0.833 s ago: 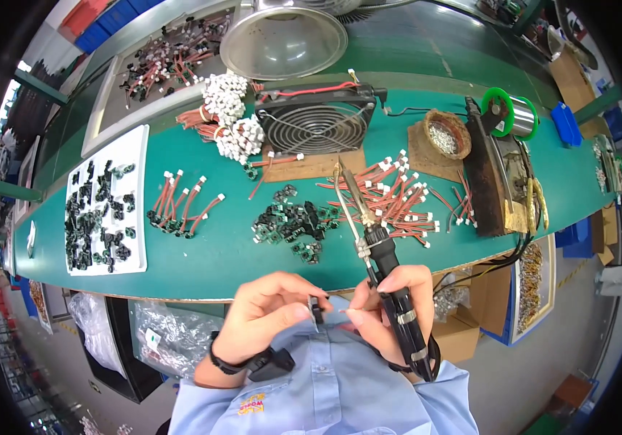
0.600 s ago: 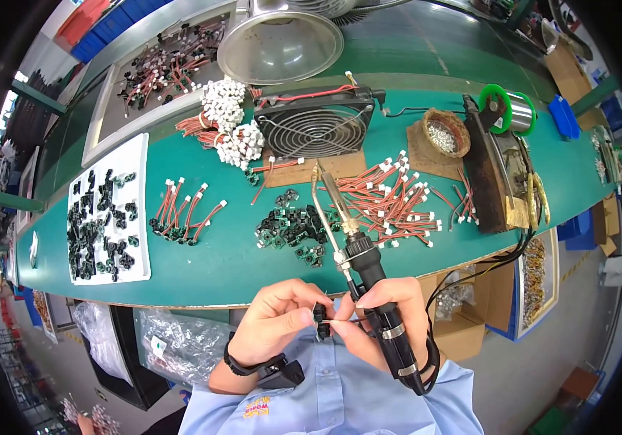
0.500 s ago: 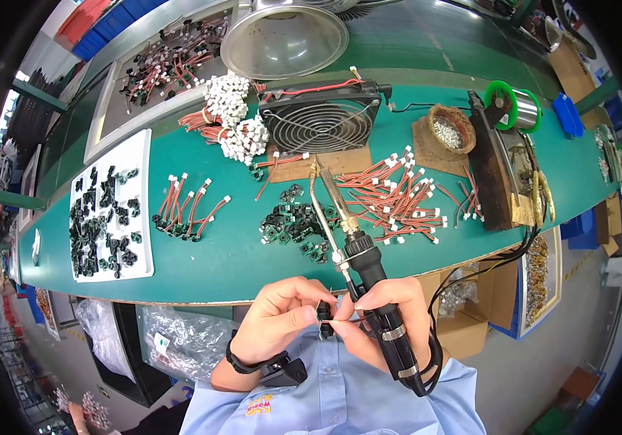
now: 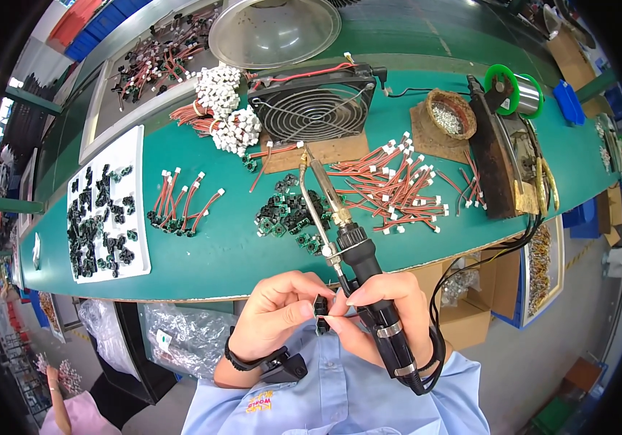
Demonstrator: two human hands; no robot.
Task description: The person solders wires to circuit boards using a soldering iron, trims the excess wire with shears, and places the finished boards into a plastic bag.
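Close to my shirt, my left hand (image 4: 278, 313) pinches a small black part (image 4: 321, 307) with a bit of green board on it. A soldering iron (image 4: 358, 250) with a solder feed tube alongside lies in my right hand (image 4: 406, 293), its tip pointing away over the table. The right thumb and forefinger also reach to the black part, touching it or something thin beside it; which one I cannot tell. Beyond the hands are a pile of black-and-green parts (image 4: 293, 210) and a spread of red-and-black wire leads with white plugs (image 4: 398, 185).
A fan (image 4: 316, 112) stands behind the piles, near bundled white plugs (image 4: 236, 132). To the left are parts with leads attached (image 4: 180, 206) and a white tray (image 4: 137, 217) of black parts. A solder spool (image 4: 521, 93), a round bowl (image 4: 447, 116) and cables (image 4: 499, 250) are right.
The view has shifted slightly, so the table things sit a little further left. Both hands keep nearly the same hold. Another person at the lower left shows more.
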